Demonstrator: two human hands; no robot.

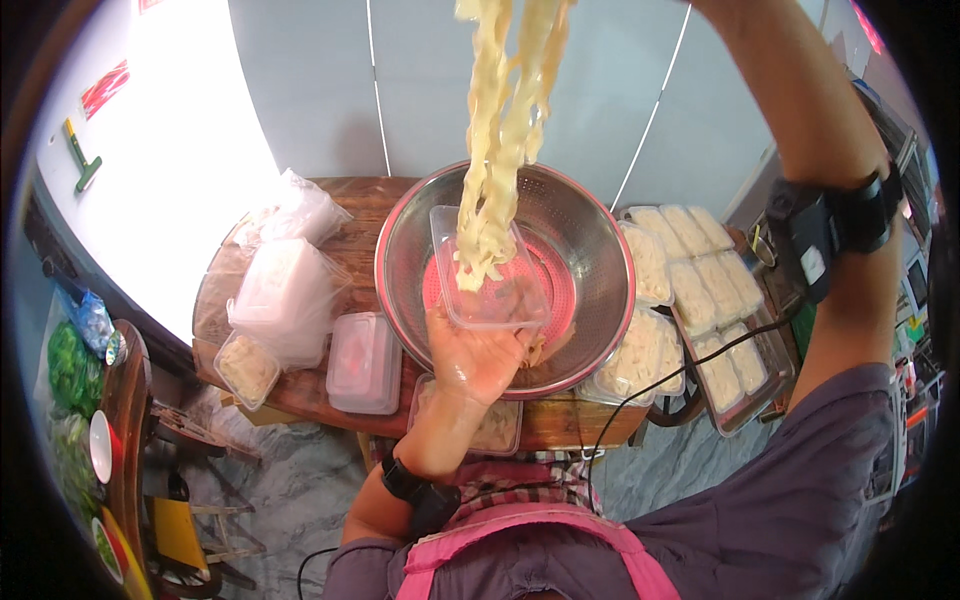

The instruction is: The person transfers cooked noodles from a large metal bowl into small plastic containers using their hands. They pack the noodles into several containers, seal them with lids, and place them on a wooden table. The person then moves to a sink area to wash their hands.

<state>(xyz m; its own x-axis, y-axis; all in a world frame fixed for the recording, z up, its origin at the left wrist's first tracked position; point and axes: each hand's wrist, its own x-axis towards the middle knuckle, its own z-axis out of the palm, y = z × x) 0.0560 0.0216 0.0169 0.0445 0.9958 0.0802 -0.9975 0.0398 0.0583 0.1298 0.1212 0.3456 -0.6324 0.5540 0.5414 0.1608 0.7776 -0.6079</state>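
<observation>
My left hand (471, 364), palm up, holds a clear plastic container (491, 311) tilted over a perforated stainless-steel colander (604, 274). Long, wet, wavy noodle strips (493, 142) hang from above the picture's top edge, their lower ends inside the container. My right hand is out of view; its raised forearm leaves the picture at the top right. Some brownish strips (536, 351) show low in the colander, partly hidden behind the left hand. A noodle-filled container (495, 431) is partly covered by my left forearm.
The wooden table (352, 281) bears stacked lidded containers (365, 364), a bag of containers (274, 300) and a small filled one (247, 367). Several noodle-filled containers (641, 352) stand right, others on a tray (780, 367). A black cable (660, 384) crosses before them.
</observation>
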